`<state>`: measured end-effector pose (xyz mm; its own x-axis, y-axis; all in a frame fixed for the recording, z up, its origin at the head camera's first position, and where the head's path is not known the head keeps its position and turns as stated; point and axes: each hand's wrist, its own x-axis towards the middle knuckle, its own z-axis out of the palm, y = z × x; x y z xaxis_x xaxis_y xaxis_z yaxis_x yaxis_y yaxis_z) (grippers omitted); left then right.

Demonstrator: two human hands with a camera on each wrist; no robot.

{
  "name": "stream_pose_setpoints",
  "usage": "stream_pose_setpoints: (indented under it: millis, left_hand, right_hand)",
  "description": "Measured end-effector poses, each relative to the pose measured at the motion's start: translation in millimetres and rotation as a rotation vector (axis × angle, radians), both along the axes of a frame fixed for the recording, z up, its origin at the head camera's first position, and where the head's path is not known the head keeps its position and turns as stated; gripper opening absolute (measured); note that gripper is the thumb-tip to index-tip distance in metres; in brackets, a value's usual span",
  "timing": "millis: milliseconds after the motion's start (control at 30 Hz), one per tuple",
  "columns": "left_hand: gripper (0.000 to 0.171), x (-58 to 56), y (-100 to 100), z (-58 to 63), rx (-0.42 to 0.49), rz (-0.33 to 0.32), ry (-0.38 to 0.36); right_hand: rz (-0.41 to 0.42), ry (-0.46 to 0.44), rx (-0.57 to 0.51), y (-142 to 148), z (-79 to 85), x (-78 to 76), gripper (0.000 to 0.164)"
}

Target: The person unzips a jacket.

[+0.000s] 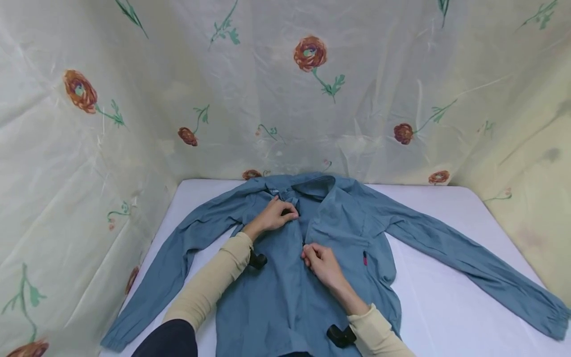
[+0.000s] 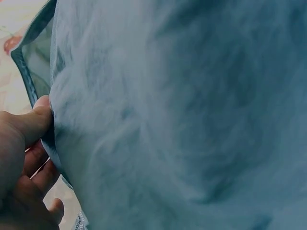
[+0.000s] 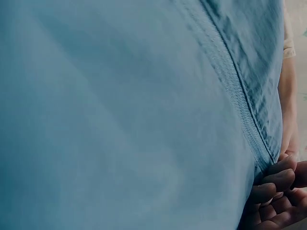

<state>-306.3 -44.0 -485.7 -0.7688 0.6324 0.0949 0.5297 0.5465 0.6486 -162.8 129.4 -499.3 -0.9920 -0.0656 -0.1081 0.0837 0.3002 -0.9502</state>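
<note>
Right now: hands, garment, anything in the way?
Left hand pinching near collar; right hand pinching lower down. Blue-grey zip jacket spread out, open at the neck. Both forearms partly cover it.

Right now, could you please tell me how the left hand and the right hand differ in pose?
The left hand pinches the jacket near its collar, while the right hand grips it lower down the front. In the head view, the left hand points rightward, whereas the right hand points up and leftward. Both hands are bare and hold the same jacket.
</note>
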Motion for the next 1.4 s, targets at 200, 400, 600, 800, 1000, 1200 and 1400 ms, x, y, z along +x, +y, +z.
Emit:
stream_pose_setpoints:
  millis: [200, 400, 600, 800, 1000, 1200, 1400]
  left_hand:
    - [0.017, -4.0, 0, 0.8, -0.019, 0.005, 0.002]
    - [0.015, 5.9, 5, 1.8, -0.129, 0.062, 0.127]
    - [0.022, 40.2, 16, 13.2, -0.253, -0.048, 0.305]
    - [0.02, 59.2, 13, 16.2, -0.29, -0.138, 0.267]
    - [0.017, 53.5, 4, 10.2, -0.221, -0.192, 0.193]
    - [0.016, 48.9, 1, 7.9, -0.189, -0.284, 0.115]
    - [0.015, 43.8, 0, 1.8, -0.168, -0.295, 0.151]
  right_hand:
    - [0.012, -0.009, 0.003, 0, 2.8, 0.7, 0.034]
    - [0.046, -0.041, -0.005, 3, 1.9, 0.0, 0.034]
    - [0.163, -0.113, -0.016, 7, 18.9, -4.9, 0.034]
    - [0.25, -0.137, 0.005, 13, 44.3, -10.5, 0.035]
    - [0.258, -0.133, 0.027, 16, 29.1, -14.2, 0.035]
    - [0.252, -0.115, 0.041, 15, 18.4, -8.9, 0.036]
    - [0.23, -0.106, 0.051, 12, 16.8, -2.5, 0.036]
